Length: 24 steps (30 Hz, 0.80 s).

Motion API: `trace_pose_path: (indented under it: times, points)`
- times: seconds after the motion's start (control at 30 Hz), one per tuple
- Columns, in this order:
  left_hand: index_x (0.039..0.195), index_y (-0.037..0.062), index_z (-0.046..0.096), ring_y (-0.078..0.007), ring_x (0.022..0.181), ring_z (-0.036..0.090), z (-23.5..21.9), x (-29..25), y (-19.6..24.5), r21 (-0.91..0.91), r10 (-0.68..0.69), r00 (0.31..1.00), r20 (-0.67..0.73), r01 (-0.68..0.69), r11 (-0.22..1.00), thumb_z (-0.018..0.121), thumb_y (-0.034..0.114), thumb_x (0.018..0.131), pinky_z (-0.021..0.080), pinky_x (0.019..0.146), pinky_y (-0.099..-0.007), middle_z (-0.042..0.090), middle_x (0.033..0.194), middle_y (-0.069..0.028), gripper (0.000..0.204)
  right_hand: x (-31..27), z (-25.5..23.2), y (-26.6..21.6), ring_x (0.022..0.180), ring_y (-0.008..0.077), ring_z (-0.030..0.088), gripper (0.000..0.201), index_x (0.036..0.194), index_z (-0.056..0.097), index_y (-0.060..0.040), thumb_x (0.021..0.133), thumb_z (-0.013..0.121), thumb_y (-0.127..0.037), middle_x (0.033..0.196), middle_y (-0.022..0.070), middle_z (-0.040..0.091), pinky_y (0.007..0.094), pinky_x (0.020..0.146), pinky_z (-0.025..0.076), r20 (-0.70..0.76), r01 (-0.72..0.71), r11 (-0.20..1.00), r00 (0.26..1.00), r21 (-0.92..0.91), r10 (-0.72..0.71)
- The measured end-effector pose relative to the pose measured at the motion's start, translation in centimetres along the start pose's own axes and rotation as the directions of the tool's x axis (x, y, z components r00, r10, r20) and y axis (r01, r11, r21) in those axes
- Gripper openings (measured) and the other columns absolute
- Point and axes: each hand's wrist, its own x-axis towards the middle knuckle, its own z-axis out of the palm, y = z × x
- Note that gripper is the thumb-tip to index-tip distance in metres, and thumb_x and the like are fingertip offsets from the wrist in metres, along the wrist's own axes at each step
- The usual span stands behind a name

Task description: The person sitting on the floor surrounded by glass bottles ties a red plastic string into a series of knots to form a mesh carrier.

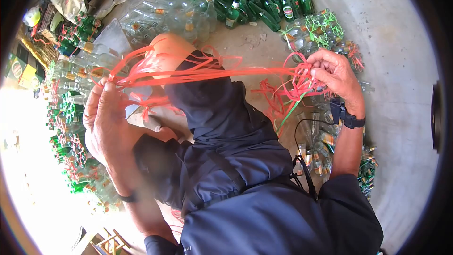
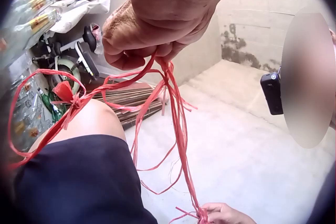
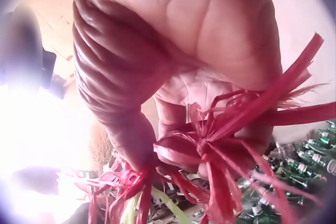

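Several strands of red plastic string (image 1: 217, 73) stretch between the two hands, over the person's raised knee. At the left end, the left hand (image 1: 106, 113) pinches the strands between thumb and fingers; knotted loops hang below it in the left wrist view. The right hand (image 1: 332, 73) grips a knotted bunch of the string (image 3: 205, 145) with its fingers curled round it. A green strand (image 1: 295, 108) hangs from that bunch. Loose red ends (image 1: 151, 106) dangle beneath the stretched strands near the left hand.
Green bottles (image 1: 264, 0) lie piled at the back, beside clear bottles (image 1: 165, 16). Bottles tied with green string (image 1: 323, 26) lie at the right. More bundled bottles (image 1: 71, 113) line the left side. A small wooden stool (image 1: 111, 242) stands at the lower left.
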Motion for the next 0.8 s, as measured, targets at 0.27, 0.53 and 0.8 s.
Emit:
trace_pose_path:
  times: [0.27,0.53,0.8]
  points:
    - [0.115,0.0008,0.071,-0.0096,0.075,0.066,0.7,-1.0,-2.4,-0.039,-0.019,0.995,0.103,0.023,0.999,0.07,0.011,0.099,0.052,0.069,-0.0228,0.074,0.094,-0.0044,0.019,-1.9,3.4,3.4,0.07,0.0062,0.056,0.017,0.104,0.068,0.0,0.088,0.066,0.005,0.082,-0.0001,0.06,0.0255,0.061,0.048,0.17,-0.126,0.978,0.973,-0.163,0.154]
    - [0.108,-0.0038,0.074,-0.0105,0.081,0.067,2.8,-3.1,-2.4,-0.006,-0.079,0.993,0.091,0.08,0.997,0.071,0.007,0.096,0.053,0.077,-0.0257,0.075,0.092,-0.0055,0.017,-4.8,8.1,5.1,0.073,0.0227,0.065,0.015,0.1,0.068,-0.0009,0.085,0.07,-0.002,0.084,0.0106,0.063,0.0368,0.065,0.052,0.224,-0.096,0.887,0.95,-0.451,0.216]
    - [0.107,-0.0032,0.073,-0.0111,0.076,0.066,3.0,-4.0,-2.8,-0.001,-0.172,0.973,0.154,0.174,0.985,0.069,0.015,0.101,0.057,0.071,-0.0271,0.074,0.093,-0.0062,0.02,-0.8,14.7,-5.5,0.086,0.0351,0.067,0.024,0.108,0.067,-0.0013,0.085,0.075,-0.001,0.099,0.0133,0.066,0.0413,0.077,0.056,0.072,0.361,0.903,0.933,-0.234,-0.354]
